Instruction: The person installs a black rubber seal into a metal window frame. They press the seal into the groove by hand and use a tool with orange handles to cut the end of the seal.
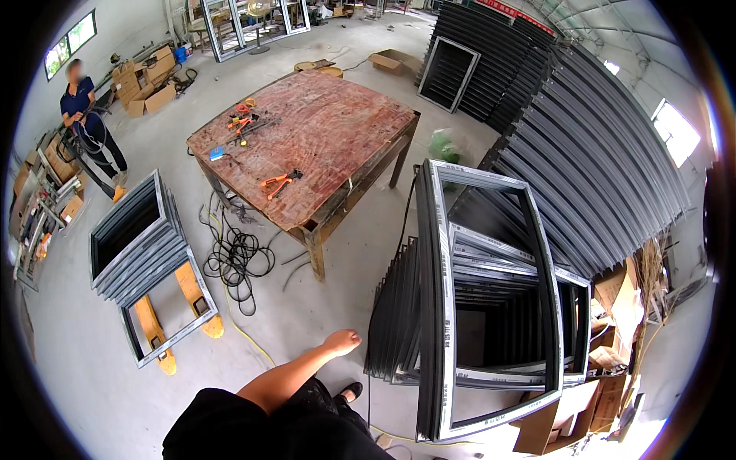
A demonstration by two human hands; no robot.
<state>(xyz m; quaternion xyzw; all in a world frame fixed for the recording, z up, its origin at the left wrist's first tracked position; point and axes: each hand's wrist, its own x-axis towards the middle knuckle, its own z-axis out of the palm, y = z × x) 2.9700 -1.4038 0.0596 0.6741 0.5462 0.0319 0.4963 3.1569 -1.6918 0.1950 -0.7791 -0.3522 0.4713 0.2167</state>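
Observation:
My left hand [342,342] reaches forward over the grey floor, its fingers curled in a loose fist with nothing showing in them. Just right of it, apart from it, leans a row of dark window frames [395,322] standing on edge. In front of that row is a tall rectangular frame [448,307] with silver-grey protective film, leaning upright against others. My right hand does not appear in the picture.
A worn red-topped workbench [322,130] bears orange-handled pliers [282,182] and other tools. Black cable [238,257] lies coiled on the floor. At left, stacked frames [138,238] rest by a yellow pallet jack [195,295]. A person [88,115] stands beyond, holding a pallet jack handle.

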